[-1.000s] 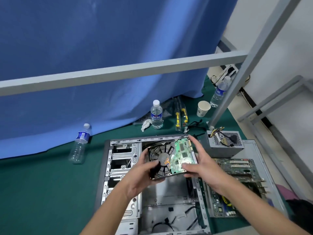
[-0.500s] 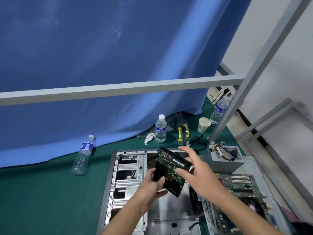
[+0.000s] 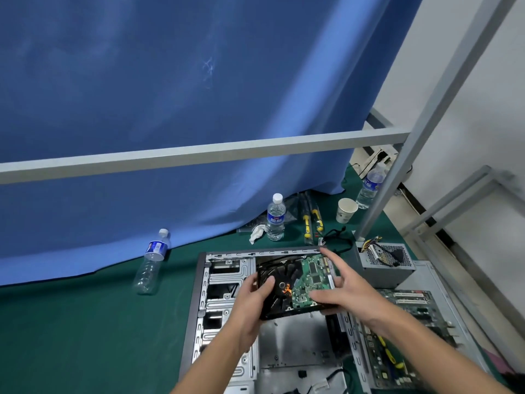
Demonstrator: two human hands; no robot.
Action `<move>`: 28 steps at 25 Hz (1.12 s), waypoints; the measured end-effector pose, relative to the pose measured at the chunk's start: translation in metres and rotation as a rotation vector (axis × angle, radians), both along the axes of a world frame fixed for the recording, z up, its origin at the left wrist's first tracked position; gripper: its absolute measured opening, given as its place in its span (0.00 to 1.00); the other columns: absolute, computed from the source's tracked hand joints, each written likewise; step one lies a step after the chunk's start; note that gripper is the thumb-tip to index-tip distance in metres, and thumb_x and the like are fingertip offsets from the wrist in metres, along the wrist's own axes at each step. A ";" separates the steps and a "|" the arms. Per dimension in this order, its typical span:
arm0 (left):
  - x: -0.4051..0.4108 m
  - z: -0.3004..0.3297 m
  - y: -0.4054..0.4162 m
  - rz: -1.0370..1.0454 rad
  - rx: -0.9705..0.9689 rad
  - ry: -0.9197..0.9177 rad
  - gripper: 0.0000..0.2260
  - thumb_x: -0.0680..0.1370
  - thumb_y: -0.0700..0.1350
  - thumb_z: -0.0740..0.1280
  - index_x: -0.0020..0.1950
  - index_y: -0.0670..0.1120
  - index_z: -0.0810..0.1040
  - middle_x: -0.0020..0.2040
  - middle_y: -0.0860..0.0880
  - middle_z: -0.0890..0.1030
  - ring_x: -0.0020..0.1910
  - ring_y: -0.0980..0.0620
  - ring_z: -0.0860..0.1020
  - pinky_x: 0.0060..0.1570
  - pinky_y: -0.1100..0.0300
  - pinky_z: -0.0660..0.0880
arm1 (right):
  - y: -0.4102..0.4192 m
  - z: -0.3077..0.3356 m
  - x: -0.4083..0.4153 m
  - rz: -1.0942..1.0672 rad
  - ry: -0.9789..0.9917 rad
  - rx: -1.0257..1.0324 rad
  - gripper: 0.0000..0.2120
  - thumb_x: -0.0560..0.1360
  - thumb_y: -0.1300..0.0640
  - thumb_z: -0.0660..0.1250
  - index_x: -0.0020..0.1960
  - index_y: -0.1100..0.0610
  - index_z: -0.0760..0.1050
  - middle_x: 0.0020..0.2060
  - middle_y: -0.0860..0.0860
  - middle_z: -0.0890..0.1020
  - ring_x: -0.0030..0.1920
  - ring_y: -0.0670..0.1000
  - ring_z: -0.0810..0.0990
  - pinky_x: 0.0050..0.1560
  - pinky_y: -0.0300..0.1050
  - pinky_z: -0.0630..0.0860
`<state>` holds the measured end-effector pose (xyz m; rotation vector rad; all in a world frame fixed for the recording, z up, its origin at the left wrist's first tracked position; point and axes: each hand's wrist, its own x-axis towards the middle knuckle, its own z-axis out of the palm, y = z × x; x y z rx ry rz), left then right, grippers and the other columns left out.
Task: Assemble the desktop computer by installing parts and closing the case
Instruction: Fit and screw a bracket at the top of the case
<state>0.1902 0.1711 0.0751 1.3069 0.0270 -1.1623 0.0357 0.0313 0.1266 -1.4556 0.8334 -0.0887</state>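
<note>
A black hard drive (image 3: 295,285) with a green circuit board facing up is held flat above the open grey computer case (image 3: 204,305). My left hand (image 3: 252,305) grips its left end, thumb on top. My right hand (image 3: 343,294) holds its right edge, thumb on the board and fingers reaching along the far corner. The case lies on its side on the green table, its drive bays at the left and bare metal floor (image 3: 295,345) below the drive. A motherboard (image 3: 409,317) lies to the right of the case, and a grey power supply (image 3: 389,265) stands behind it.
Water bottles stand (image 3: 275,220) and lie (image 3: 150,265) on the green cloth; another bottle (image 3: 370,189) and a paper cup (image 3: 346,210) sit at the back right. Yellow-handled screwdrivers (image 3: 312,220) lie behind the case. A grey frame bar (image 3: 199,155) crosses above, in front of a blue curtain.
The drive, tilted up on edge half a second ago, now lies flat again with the circuit board upward. Both hands shifted their hold with it. The head camera tilted up.
</note>
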 end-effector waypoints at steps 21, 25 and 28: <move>0.011 -0.020 -0.017 -0.300 0.222 -0.235 0.20 0.83 0.39 0.61 0.70 0.60 0.66 0.50 0.52 0.83 0.41 0.54 0.84 0.36 0.57 0.80 | 0.000 -0.054 -0.006 -0.309 -0.113 0.365 0.37 0.76 0.73 0.64 0.66 0.32 0.70 0.69 0.43 0.64 0.69 0.56 0.69 0.50 0.62 0.81; 0.011 -0.034 -0.017 -0.345 0.291 -0.330 0.23 0.83 0.39 0.60 0.76 0.56 0.63 0.66 0.48 0.73 0.53 0.53 0.79 0.39 0.58 0.80 | -0.008 -0.070 -0.004 -0.262 -0.049 0.090 0.40 0.77 0.70 0.65 0.70 0.28 0.62 0.78 0.44 0.54 0.76 0.48 0.53 0.73 0.61 0.58; 0.017 -0.045 -0.005 -0.357 0.386 -0.549 0.21 0.82 0.38 0.61 0.74 0.52 0.66 0.65 0.46 0.75 0.53 0.50 0.80 0.51 0.55 0.80 | -0.015 -0.078 -0.002 -0.281 -0.017 0.042 0.40 0.77 0.69 0.65 0.72 0.29 0.60 0.78 0.43 0.55 0.76 0.47 0.55 0.73 0.55 0.57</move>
